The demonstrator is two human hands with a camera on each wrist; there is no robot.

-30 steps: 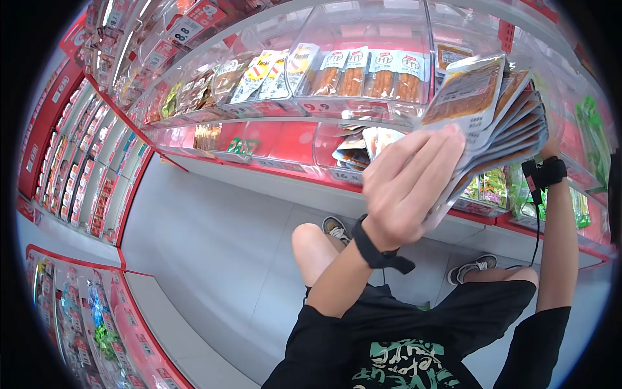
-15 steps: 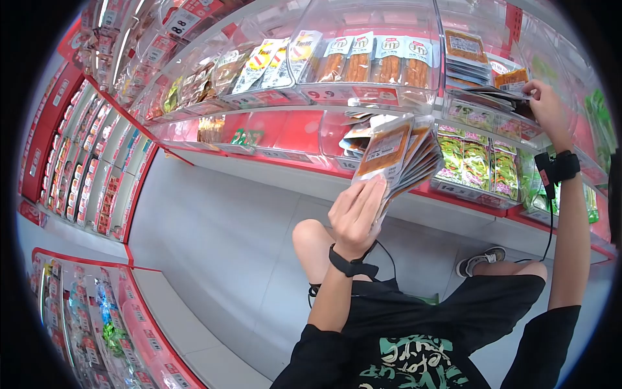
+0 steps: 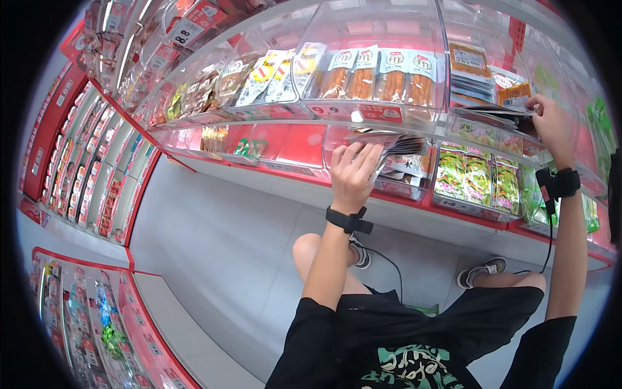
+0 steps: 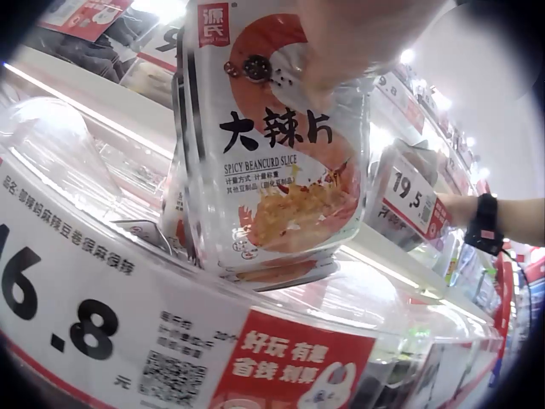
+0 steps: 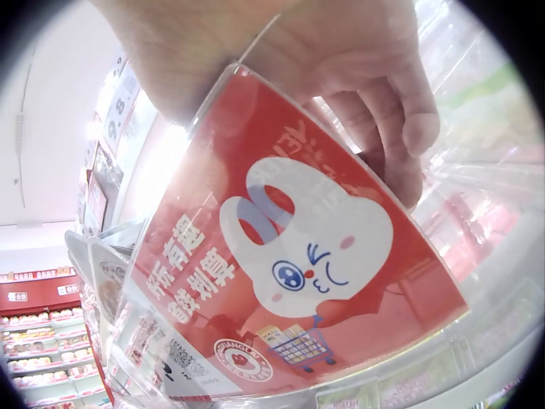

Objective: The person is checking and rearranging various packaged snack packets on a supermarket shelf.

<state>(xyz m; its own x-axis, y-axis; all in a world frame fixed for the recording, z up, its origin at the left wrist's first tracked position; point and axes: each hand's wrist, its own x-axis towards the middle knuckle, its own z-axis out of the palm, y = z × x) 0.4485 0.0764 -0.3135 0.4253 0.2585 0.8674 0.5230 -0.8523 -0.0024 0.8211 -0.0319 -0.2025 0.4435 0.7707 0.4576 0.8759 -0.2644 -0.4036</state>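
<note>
My left hand grips a thick stack of flat snack packets over a lower clear bin. In the left wrist view, the thumb presses the front spicy beancurd slice packet, white and red; others lie layered behind it. Up at the right, my right hand is at the front of another clear bin, its fingertips right at the edge of dark flat packets. An orange-brown packet lies beside them. A red rabbit price card covers part of that hand's fingers in the right wrist view; I cannot tell what they hold.
A price label fronts the lower bin. Green packets stand in the bin to its right. Sausage-like snack packets fill the bin above. A pile of packets sits behind the right hand. Grey floor lies below the shelves.
My left hand swung the stack down and left from the upper right, then forward into the lower bin. My right hand rose to the upper bin's front and has stayed there.
</note>
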